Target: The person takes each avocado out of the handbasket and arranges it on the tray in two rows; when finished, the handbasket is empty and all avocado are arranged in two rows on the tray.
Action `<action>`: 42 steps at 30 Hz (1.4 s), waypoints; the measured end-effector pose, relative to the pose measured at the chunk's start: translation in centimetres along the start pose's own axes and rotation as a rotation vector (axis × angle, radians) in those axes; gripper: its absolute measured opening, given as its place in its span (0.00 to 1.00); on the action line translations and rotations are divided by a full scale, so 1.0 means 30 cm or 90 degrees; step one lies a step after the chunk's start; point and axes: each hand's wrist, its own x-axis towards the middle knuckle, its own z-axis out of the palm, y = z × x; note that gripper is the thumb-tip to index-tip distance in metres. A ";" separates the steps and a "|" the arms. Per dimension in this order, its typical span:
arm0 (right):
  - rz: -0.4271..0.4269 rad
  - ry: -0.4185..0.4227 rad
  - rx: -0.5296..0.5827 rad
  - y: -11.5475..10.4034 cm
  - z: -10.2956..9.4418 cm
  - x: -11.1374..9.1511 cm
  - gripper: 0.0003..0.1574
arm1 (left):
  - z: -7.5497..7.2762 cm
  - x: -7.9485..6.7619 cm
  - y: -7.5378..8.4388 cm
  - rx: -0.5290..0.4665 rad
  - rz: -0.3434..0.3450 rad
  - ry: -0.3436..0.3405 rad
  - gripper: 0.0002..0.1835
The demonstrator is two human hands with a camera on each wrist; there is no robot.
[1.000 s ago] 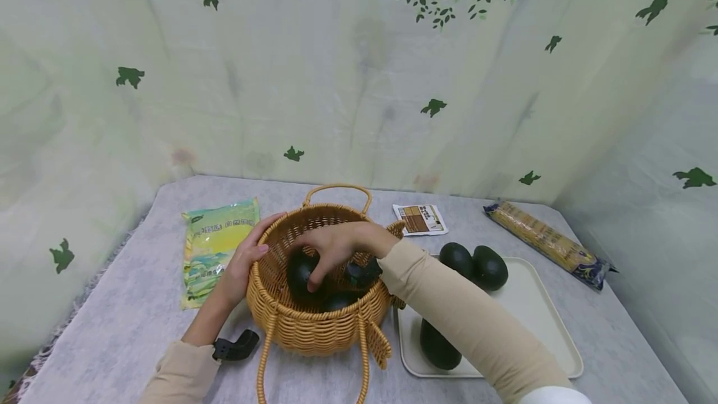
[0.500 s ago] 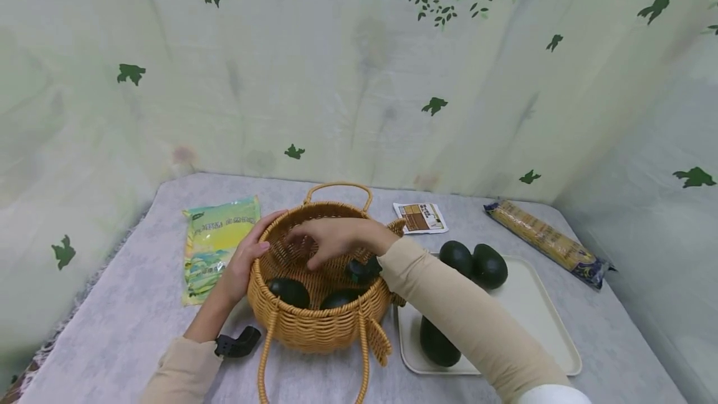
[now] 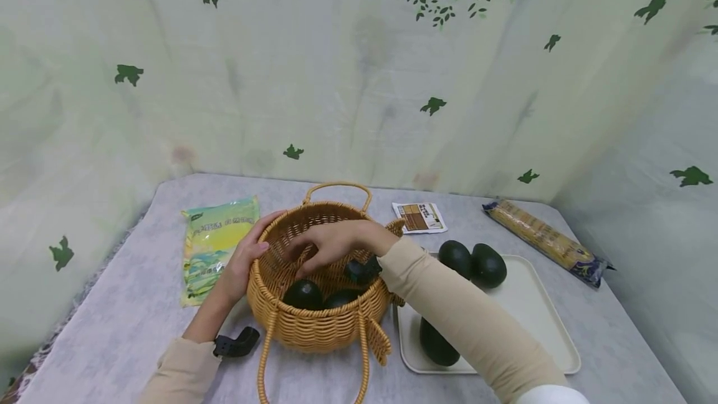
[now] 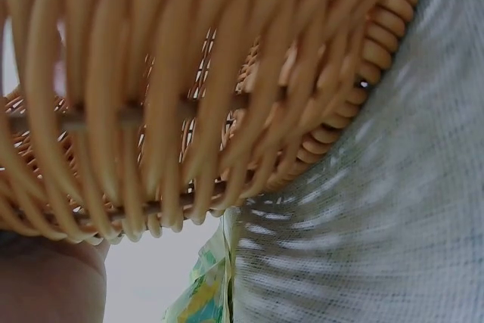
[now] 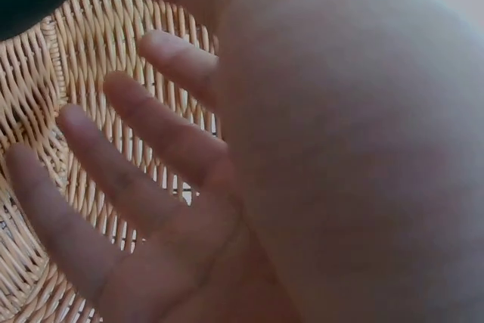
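A pale green hanging backdrop with a leafy print stood behind a table covered in mottled grey cloth. On it sat a round, honey-coloured wicker basket with tall looped handles. The left hand gripped the basket's rim on its left side, thumb over the edge. The right hand reached down inside, fingers spread and apart, holding nothing; whether its thumb touched the fruit beneath it could not be told.

Two dark green, glossy, oval fruits lay side by side in the basket, near its front wall. Three more dark green oval fruits lay on the cream rectangular tray to the right: a pair at the back, one near the front. With fruit in both places, the work looked partway along, three apparently left on the tray, though the beige sleeve hid part of it. A green-and-yellow plastic packet, a small brown-and-white sachet and a long golden packet lay apart, untouched.
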 end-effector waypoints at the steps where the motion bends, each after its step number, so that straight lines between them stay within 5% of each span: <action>1: 0.001 -0.004 0.003 0.000 0.000 -0.002 0.32 | 0.000 -0.001 0.000 0.000 0.000 0.000 0.32; 6: -0.037 -0.023 0.037 0.010 -0.002 -0.009 0.30 | 0.001 -0.002 0.000 -0.010 -0.001 -0.005 0.32; 11: -0.102 -0.130 0.073 0.019 -0.002 -0.007 0.37 | -0.002 -0.006 -0.003 -0.010 -0.010 -0.001 0.32; 17: -0.065 -0.229 0.105 0.016 0.013 0.005 0.33 | -0.003 -0.006 -0.009 0.004 -0.005 0.012 0.32; 25: 0.039 -0.213 0.071 -0.001 0.022 0.008 0.28 | -0.002 -0.004 -0.012 -0.004 0.005 0.011 0.32; 33: 0.023 -0.278 0.091 -0.015 0.029 0.026 0.41 | -0.001 -0.009 -0.013 -0.003 -0.008 0.013 0.32; 42: 0.020 -0.232 0.043 -0.017 0.028 0.029 0.38 | -0.001 -0.008 -0.006 -0.004 -0.012 0.013 0.32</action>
